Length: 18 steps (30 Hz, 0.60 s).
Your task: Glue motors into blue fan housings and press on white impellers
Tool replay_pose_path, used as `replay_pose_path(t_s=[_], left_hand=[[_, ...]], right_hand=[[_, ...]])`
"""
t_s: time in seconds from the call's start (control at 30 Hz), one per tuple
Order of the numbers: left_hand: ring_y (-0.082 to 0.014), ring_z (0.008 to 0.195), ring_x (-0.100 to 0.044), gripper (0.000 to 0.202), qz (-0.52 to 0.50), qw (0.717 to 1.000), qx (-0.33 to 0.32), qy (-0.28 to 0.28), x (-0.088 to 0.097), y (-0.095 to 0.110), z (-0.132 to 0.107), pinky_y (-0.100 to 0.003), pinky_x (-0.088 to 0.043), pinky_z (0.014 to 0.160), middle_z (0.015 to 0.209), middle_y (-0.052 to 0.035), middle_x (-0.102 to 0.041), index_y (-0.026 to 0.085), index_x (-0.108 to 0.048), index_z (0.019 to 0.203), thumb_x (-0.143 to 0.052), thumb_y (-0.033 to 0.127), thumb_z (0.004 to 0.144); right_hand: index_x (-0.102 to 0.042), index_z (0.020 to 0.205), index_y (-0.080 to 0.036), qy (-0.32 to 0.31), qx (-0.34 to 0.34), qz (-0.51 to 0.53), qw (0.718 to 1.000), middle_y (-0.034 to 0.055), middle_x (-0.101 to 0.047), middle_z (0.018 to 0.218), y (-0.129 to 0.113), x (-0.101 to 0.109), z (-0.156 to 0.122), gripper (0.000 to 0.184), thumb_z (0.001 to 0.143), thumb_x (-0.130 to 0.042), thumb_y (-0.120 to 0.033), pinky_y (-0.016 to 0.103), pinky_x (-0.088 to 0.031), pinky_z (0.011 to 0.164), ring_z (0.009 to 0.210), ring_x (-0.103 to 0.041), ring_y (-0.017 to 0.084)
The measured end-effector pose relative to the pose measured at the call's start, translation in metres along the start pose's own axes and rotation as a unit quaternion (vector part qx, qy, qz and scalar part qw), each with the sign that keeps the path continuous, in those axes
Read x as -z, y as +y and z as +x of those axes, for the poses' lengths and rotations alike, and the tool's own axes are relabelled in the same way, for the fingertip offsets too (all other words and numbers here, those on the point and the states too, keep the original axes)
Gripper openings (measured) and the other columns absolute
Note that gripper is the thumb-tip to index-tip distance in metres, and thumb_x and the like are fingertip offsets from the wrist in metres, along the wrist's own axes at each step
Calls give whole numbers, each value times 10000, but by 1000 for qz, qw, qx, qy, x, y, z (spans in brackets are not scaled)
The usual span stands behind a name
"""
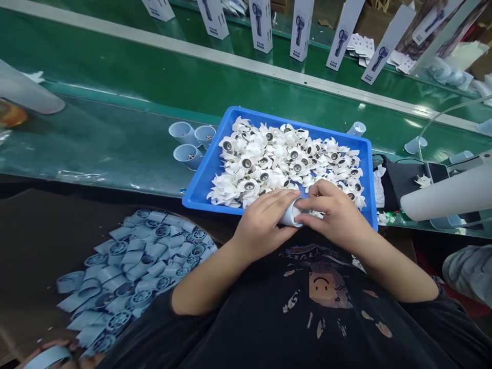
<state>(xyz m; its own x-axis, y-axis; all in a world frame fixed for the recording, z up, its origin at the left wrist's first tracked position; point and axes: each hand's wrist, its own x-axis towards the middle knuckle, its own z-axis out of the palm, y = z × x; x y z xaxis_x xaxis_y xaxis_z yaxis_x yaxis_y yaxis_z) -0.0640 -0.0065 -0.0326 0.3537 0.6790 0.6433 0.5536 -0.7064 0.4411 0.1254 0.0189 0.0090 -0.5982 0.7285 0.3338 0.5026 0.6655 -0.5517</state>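
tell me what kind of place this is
Likely a handheld-fan assembly line: green conveyor belt, blue tray heaped with white fan impellers, upright product boxes picturing a fan. The left hand and right hand grip a pale blue housing.

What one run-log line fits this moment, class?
left hand: holds pale blue tube | right hand: grips same tube | blue tray: heaped with white impellers | tube pile: beside left arm

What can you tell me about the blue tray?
The tray is a shallow, rectangular blue bin, plastic by its look, with a low raised rim. It lies flat on the green belt, skewed to its edge, heaped with white impellers. Pale cups sit by its left corner. The left hand and right hand hold a tube over its near rim.
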Motion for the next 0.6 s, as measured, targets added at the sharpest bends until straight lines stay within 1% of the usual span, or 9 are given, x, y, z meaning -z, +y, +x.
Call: replay_pose_path(t_s=[0.13, 0.2, 0.23, 0.27, 0.33, 0.37, 0.43, 0.5, 0.6], left_hand=[[-226, 1079, -696, 395, 33, 998, 16, 43, -5, 10, 0, -350, -561, 983, 1139, -87, -734, 179, -560, 1251, -632, 174, 863], [-222, 1077, -694, 394, 18, 999, 21, 35, -6, 9, -1, -334, -558, 981, 1149, -89, -730, 178, -562, 1252, -648, 209, 869], [-222, 1076, -693, 406, 7, 999, 30, 25, -5, 6, -2, -333, -558, 977, 1164, -86, -725, 187, -562, 1260, -660, 245, 871], [-224, 1076, -691, 426, -3, 999, 47, 14, -3, 2, -4, -335, -560, 970, 1182, -81, -717, 201, -560, 1273, -672, 283, 870], [-241, 1102, -674, 486, -11, 996, 85, 3, 5, -9, -7, -360, -557, 972, 1228, -80, -693, 226, -559, 1298, -700, 366, 853], [-257, 1126, -659, 518, -9, 995, 97, 3, 11, -16, -8, -383, -550, 980, 1251, -87, -674, 234, -567, 1297, -718, 409, 833], [-284, 1141, -633, 550, 12, 995, 99, 1, 28, -32, -6, -426, -537, 988, 1250, -94, -642, 244, -604, 1260, -748, 479, 784], [-290, 1095, -626, 529, 48, 994, 99, -13, 46, -49, 6, -451, -535, 966, 1154, -79, -637, 254, -643, 1192, -760, 510, 745], [-257, 946, -639, 523, 84, 986, 145, -20, 64, -76, 48, -433, -557, 869, 1039, -53, -632, 248, -610, 1175, -750, 460, 718]], right_hand=[[-754, 933, -229, -8, -15, 51, 999, 17, -508, 860, 4, -4, 1, 106, 829, -773, -221, 288, -449, 702, 793, -523, 158], [-755, 938, -230, -6, -24, 79, 997, 26, -506, 884, 3, 5, -1, 106, 875, -734, -312, 308, -449, 730, 815, -519, 163], [-756, 886, -227, -16, -25, 107, 994, 31, -505, 888, 3, 12, -4, 165, 908, -690, -376, 317, -448, 742, 821, -519, 164], [-750, 813, -222, -33, -23, 149, 988, 33, -503, 882, 3, 21, -8, 282, 939, -631, -444, 321, -448, 744, 820, -520, 162], [-722, 699, -215, -66, -21, 246, 967, 34, -502, 868, 6, 41, -20, 489, 976, -507, -556, 311, -449, 725, 801, -519, 150], [-724, 704, -219, -65, -24, 286, 956, 33, -502, 868, 8, 49, -28, 524, 976, -474, -590, 302, -447, 705, 793, -518, 146], [-751, 799, -247, -51, -51, 305, 950, 36, -519, 904, 13, 59, -46, 479, 970, -479, -603, 293, -454, 703, 815, -530, 146], [-759, 888, -276, -54, -85, 282, 954, 41, -545, 961, 19, 58, -63, 370, 953, -547, -571, 297, -476, 759, 884, -558, 155], [-749, 956, -298, -51, -121, 268, 955, 44, -568, 1055, 26, 47, -82, 257, 929, -624, -520, 308, -499, 847, 950, -589, 159]])
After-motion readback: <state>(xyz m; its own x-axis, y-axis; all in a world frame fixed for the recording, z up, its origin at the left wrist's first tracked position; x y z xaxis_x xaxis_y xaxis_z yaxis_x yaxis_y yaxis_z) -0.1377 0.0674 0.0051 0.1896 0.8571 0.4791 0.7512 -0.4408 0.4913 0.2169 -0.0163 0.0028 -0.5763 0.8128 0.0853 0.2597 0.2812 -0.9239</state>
